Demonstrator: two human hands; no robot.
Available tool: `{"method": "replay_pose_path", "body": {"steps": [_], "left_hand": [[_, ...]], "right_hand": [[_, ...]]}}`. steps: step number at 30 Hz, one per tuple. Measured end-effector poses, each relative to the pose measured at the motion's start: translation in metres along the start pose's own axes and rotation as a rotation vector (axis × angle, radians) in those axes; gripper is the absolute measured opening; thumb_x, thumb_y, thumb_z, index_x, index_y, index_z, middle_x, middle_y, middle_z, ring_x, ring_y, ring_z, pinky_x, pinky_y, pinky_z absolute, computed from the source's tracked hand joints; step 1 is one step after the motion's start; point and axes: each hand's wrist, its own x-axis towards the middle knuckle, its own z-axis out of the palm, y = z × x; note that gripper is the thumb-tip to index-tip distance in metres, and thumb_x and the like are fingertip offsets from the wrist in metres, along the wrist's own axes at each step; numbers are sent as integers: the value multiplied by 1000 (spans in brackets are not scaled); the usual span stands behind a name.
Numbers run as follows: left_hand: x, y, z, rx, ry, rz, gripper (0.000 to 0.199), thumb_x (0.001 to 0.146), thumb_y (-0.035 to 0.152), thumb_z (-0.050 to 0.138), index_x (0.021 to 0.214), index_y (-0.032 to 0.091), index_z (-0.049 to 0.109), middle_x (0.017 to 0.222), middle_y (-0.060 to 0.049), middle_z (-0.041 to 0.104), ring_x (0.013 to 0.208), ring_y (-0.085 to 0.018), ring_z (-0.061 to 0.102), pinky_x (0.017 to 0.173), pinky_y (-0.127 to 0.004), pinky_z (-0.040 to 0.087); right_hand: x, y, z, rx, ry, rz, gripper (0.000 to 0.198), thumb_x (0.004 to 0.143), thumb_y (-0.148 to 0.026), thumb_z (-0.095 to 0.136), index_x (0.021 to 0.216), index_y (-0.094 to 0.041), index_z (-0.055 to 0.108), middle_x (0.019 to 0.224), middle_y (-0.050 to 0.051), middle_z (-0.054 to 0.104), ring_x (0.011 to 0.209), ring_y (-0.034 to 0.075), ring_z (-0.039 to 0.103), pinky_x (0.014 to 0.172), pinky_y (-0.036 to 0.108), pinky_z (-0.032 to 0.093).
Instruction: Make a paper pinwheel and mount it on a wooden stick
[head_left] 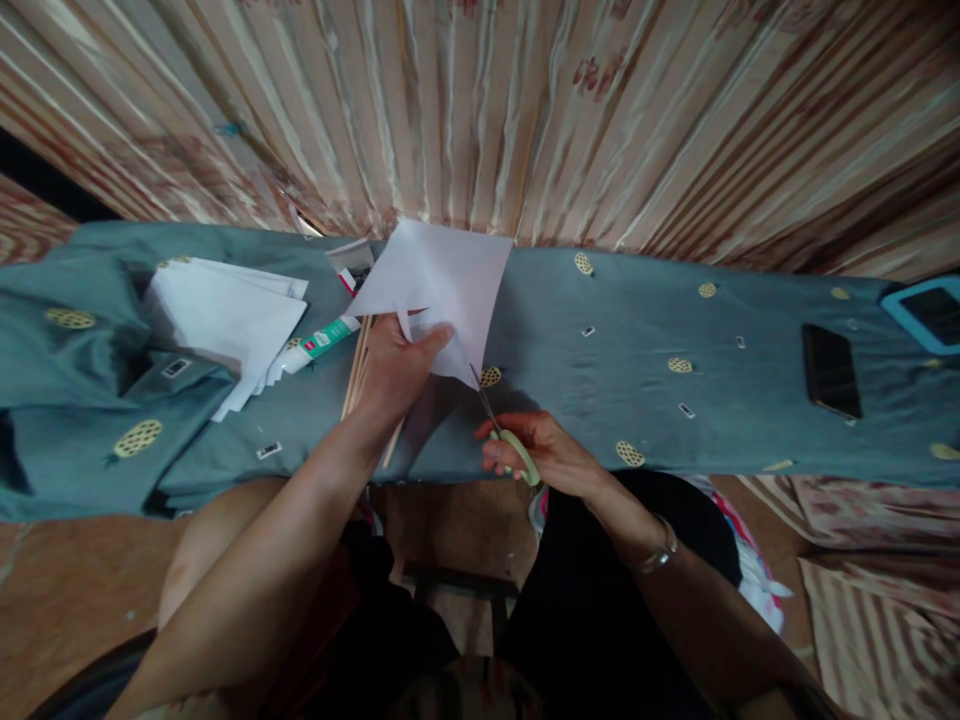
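A white sheet of paper (457,275), with cut slits near its middle and left side, is raised a little above the cloth-covered table. My left hand (405,355) grips its lower edge, thumb on top and the other fingers hidden beneath. In my right hand (544,450) is a pair of scissors (517,450) with pale green handles, my fingers through the loops. The blades meet the paper's lower right corner; how far apart they stand is too small to tell. Thin wooden sticks (356,375) lie under my left hand.
Left of the sticks lies a green and white glue tube (328,338). Farther left rests a stack of cut white paper (232,320). A black phone (831,370) and a blue-framed device (930,312) lie on the right. A striped curtain (480,120) hangs along the table's far edge.
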Motion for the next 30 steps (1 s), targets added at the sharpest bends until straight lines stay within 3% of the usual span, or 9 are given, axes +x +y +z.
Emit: {"method": "replay_pose_path", "body": {"steps": [4, 12, 30], "left_hand": [[-1, 0, 2, 62, -53, 71, 21, 59, 24, 80, 77, 18, 70, 76, -1, 70, 68, -18, 60, 65, -29, 48], [-3, -1, 0, 134, -106, 67, 22, 64, 28, 75, 82, 16, 69, 80, -4, 70, 69, -18, 61, 66, -30, 50], [-8, 5, 1, 233, -101, 85, 23, 69, 28, 71, 89, 18, 68, 88, -5, 72, 77, -20, 64, 70, -31, 51]], "right_hand": [[0, -3, 0, 38, 3, 20, 46, 64, -56, 82, 82, -17, 65, 66, -2, 64, 56, 9, 57, 52, 21, 47], [1, -5, 0, 43, -2, 17, 51, 61, -59, 83, 84, -16, 65, 65, -2, 65, 55, 8, 56, 51, 20, 45], [0, -5, 0, 45, 6, 13, 50, 63, -57, 82, 85, -16, 65, 66, -2, 64, 56, 8, 56, 52, 21, 45]]}}
